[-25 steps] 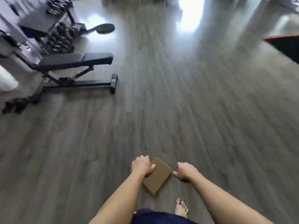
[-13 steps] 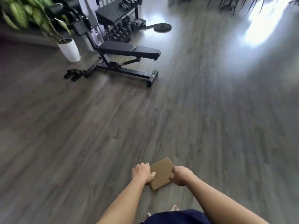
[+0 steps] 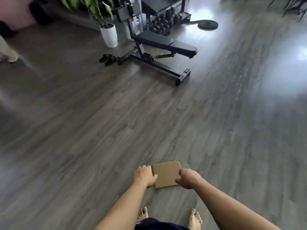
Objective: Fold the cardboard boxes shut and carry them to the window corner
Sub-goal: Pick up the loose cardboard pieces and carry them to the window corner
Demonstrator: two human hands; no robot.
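A small flat brown cardboard box (image 3: 166,173), folded shut, is held level in front of me above the grey wooden floor. My left hand (image 3: 144,175) grips its left edge with the thumb on top. My right hand (image 3: 187,178) grips its right edge, fingers curled over the near corner. Both forearms reach forward from the bottom of the view. My bare feet show below the box.
A black weight bench (image 3: 164,45) stands ahead on the floor, with a dumbbell rack (image 3: 161,15) and a weight plate (image 3: 207,24) behind it. A white plant pot (image 3: 109,34) and dark slippers (image 3: 108,58) sit left of the bench. Bright glare lies on the floor at right.
My view has swung left, so the bench and plant now sit further right and nearer. My right hand closed onto the box's right edge, and the box turned level between both hands.
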